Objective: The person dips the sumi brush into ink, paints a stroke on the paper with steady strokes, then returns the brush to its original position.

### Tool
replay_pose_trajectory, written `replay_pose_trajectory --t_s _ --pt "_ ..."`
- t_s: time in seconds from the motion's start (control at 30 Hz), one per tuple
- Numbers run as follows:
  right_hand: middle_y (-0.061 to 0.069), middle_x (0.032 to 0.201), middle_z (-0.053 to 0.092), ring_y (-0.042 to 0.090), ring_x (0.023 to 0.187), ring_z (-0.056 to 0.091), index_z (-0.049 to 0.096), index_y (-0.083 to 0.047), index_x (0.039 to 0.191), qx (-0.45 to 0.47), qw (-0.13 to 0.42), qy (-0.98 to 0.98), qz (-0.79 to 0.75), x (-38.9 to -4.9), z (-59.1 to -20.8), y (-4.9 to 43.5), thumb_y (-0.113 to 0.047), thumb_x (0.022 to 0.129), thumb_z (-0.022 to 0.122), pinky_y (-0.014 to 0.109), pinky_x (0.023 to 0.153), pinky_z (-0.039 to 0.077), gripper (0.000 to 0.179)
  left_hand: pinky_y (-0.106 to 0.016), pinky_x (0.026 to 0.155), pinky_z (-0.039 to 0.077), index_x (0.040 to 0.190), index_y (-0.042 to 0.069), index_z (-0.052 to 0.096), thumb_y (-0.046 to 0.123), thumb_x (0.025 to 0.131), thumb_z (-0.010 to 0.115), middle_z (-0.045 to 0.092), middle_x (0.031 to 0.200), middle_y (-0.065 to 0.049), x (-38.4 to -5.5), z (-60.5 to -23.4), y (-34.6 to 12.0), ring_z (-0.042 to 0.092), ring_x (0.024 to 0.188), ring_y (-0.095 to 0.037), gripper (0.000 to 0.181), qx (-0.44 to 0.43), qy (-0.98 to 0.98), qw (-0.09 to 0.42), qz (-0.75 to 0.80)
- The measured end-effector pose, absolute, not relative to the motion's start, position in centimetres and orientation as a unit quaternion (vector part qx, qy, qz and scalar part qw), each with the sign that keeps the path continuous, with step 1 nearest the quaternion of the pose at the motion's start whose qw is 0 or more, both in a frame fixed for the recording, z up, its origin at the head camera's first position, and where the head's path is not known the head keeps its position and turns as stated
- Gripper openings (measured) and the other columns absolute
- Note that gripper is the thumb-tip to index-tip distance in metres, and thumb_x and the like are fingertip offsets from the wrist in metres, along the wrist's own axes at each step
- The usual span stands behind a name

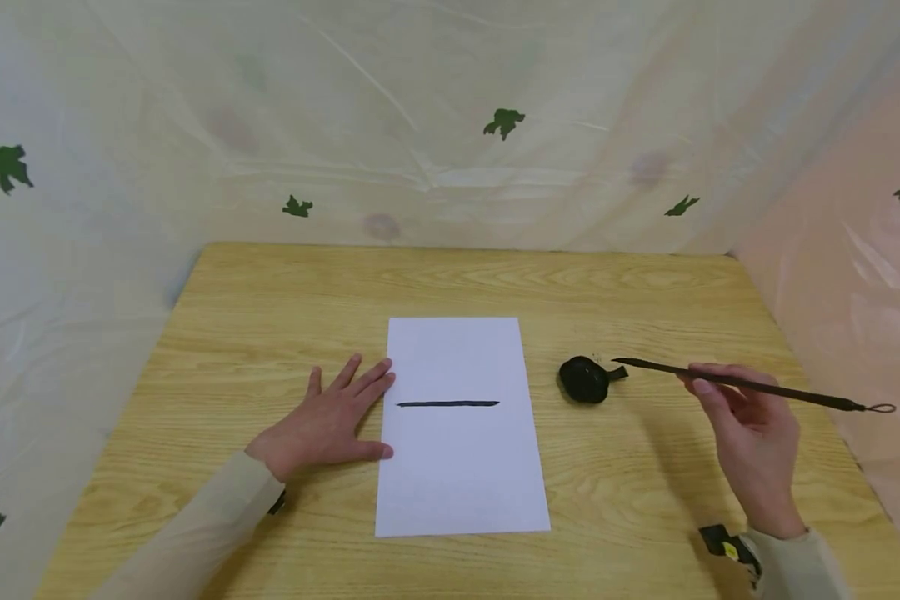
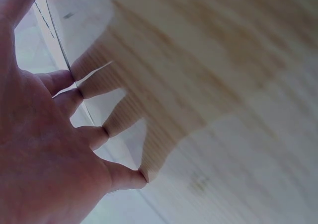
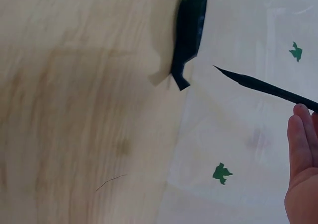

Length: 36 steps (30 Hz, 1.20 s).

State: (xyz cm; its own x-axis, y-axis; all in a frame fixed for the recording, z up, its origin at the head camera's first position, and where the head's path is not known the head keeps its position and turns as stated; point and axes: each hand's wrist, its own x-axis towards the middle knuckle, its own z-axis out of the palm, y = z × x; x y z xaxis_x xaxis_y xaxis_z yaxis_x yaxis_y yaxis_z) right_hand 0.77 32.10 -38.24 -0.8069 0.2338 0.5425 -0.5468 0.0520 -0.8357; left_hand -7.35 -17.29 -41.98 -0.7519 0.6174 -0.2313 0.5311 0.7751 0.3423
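Note:
A white sheet of paper (image 1: 457, 475) lies on the table, with one horizontal black stroke (image 1: 447, 404) across its middle. My left hand (image 1: 330, 425) rests at the sheet's left edge, fingers spread, with the thumb and some fingertips right on the border. In the left wrist view the spread fingers (image 2: 124, 176) touch the wood. My right hand (image 1: 750, 425) pinches a dark calligraphy brush (image 1: 780, 388) by its handle, tip pointing left, held above the table. Just left of the tip sits a small black ink dish (image 1: 583, 380) with a short handle; the right wrist view shows the dish (image 3: 190, 30) from the side.
The wooden table (image 1: 285, 300) runs to pale plastic sheeting (image 1: 420, 167) at the back and sides, which carries green bird-shaped cutouts (image 1: 504, 123). Small dark specks lie by the dish. A dark hair-like strand (image 3: 110, 182) lies on the wood in the right wrist view.

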Motion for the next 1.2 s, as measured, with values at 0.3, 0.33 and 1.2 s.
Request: replay_pose_trajectory --t_s 0.3,0.33,1.2 --pt "0.021 0.119 0.069 0.02 0.104 0.074 0.053 0.029 0.115 0.141 0.246 -0.708 0.647 0.6 -39.3 33.2 0.036 0.085 0.053 0.022 0.086 0.057 0.031 -0.085 0.108 0.009 0.165 0.014 0.03 0.068 0.087 0.07 0.017 0.173 -0.002 -7.5 -42.1 -17.2 0.008 0.157 -0.043 0.102 0.309 0.926 0.171 0.132" --pt "0.021 0.119 0.07 0.02 0.104 0.074 0.053 0.029 0.115 0.14 0.239 -0.71 0.647 0.6 -39.4 33.3 0.036 0.085 0.053 0.022 0.086 0.057 0.03 -0.085 0.107 0.01 0.164 0.014 0.031 0.068 0.087 0.07 0.017 0.173 -0.003 -7.5 -42.1 -17.2 0.008 0.157 -0.043 0.102 0.31 0.926 0.169 0.132" --pt "0.003 0.119 0.071 -0.001 0.109 0.066 0.071 0.0 0.103 0.109 0.154 -0.891 0.412 2.2 -40.8 34.0 0.022 0.082 0.073 0.01 0.086 0.05 0.031 -0.084 0.108 0.01 0.164 0.013 0.031 0.067 0.087 0.071 0.017 0.173 -0.003 -7.5 -42.2 -17.1 0.008 0.157 -0.043 0.102 0.308 0.927 0.171 0.129"
